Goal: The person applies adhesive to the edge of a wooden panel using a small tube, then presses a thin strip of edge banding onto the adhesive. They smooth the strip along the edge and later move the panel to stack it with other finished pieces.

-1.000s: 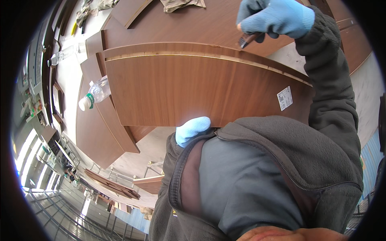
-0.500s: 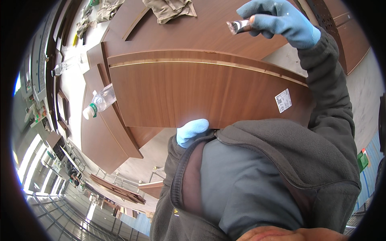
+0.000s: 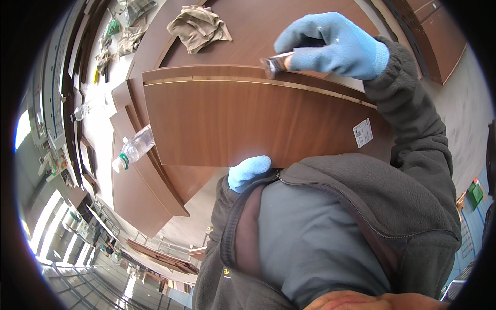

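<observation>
My right hand (image 3: 336, 46), in a light blue glove, is closed around a small silvery metal tool (image 3: 276, 63) whose tip sits at the far edge of a brown wooden panel (image 3: 232, 124). The panel has a pale edge strip along its top and a white sticker (image 3: 362, 133) near its right end. My left hand (image 3: 248, 172), also gloved in blue, grips the panel's near edge; most of it is hidden behind my grey jacket.
A plastic water bottle (image 3: 132, 151) lies left of the panel on more stacked brown boards (image 3: 139, 206). A crumpled beige cloth (image 3: 199, 27) lies on a board beyond. A second bottle (image 3: 82, 111) and small clutter sit at far left.
My right hand has moved left along the panel's far edge with the metal tool. The left hand stays on the near edge.
</observation>
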`<state>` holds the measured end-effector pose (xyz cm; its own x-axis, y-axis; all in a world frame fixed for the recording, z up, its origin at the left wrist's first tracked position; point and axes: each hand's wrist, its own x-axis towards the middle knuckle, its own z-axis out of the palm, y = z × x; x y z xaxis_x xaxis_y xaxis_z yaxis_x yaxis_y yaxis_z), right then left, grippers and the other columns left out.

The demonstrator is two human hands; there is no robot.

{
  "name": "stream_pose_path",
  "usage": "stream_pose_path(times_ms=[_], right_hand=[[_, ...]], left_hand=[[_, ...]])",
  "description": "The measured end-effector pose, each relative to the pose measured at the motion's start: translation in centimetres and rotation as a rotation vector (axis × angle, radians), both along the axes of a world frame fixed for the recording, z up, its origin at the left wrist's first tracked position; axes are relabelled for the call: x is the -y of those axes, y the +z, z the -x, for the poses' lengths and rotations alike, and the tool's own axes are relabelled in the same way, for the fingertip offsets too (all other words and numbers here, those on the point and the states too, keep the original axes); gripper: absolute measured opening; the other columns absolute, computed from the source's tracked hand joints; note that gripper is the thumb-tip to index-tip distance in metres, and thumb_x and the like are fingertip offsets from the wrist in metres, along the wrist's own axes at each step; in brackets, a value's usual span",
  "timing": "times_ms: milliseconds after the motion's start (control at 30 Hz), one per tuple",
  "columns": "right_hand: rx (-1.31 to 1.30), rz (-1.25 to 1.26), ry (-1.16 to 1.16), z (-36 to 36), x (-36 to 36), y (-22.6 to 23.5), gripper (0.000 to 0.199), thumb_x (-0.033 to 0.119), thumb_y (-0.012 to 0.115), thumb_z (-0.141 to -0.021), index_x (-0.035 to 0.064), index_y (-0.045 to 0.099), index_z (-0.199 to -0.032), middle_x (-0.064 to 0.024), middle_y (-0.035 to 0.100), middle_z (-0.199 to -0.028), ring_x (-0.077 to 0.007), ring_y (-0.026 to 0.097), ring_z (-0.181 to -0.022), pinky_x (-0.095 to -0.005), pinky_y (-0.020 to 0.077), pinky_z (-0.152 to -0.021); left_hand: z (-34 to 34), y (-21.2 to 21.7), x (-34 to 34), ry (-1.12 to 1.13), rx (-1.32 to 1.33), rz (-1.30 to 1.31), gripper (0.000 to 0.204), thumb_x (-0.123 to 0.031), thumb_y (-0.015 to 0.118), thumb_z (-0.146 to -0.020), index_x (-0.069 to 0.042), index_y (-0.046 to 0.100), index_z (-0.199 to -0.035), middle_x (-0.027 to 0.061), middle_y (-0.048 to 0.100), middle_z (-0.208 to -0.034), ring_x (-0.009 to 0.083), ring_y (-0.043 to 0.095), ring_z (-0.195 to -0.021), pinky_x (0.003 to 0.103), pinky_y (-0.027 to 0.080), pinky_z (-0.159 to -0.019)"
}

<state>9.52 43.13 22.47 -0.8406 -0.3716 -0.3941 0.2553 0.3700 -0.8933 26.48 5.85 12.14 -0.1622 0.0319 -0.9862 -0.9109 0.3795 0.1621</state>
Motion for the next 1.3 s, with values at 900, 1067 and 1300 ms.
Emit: stream_pose_path(times_ms=[900, 1067, 1300], right_hand=[[0.161, -0.043, -0.389, -6.7, -8.0, -2.2, 0.033, 0.035, 0.071, -0.098, 0.0017, 0.074, -0.098, -0.0057, 0.072, -0.078, -0.0061, 0.061, -0.06, -0.0191, 0.0479, -0.05], [0.351, 0.711, -0.88, -7.8, -15.0, -5.0, 0.055, 0.054, 0.067, -0.1, 0.001, 0.069, -0.113, 0.0037, 0.061, -0.078, 0.0023, 0.043, -0.056, -0.018, 0.0414, -0.055], [0.502, 0.998, -0.839, -5.5, -24.5, -8.0, 0.054, 0.052, 0.064, -0.102, 0.001, 0.064, -0.12, 0.0059, 0.059, -0.08, 0.0028, 0.042, -0.056, -0.0192, 0.0447, -0.059]], left_hand=[[4.5, -4.3, 0.7, 0.735, 0.175, -0.86, 0.054, -0.012, 0.066, -0.088, 0.005, 0.057, -0.138, 0.0237, 0.062, -0.139, 0.0415, 0.056, -0.131, 0.055, 0.045, -0.114], [7.8, -2.0, -6.7, 0.646, 0.037, -0.981, 0.039, -0.019, 0.054, -0.103, 0.004, 0.061, -0.133, 0.0197, 0.062, -0.141, 0.0314, 0.057, -0.133, 0.049, 0.045, -0.115], [14.1, -2.1, -19.4, 0.723, 0.031, -0.973, 0.049, -0.016, 0.06, -0.097, 0.001, 0.054, -0.143, 0.0186, 0.06, -0.145, 0.0362, 0.057, -0.134, 0.054, 0.045, -0.115]])
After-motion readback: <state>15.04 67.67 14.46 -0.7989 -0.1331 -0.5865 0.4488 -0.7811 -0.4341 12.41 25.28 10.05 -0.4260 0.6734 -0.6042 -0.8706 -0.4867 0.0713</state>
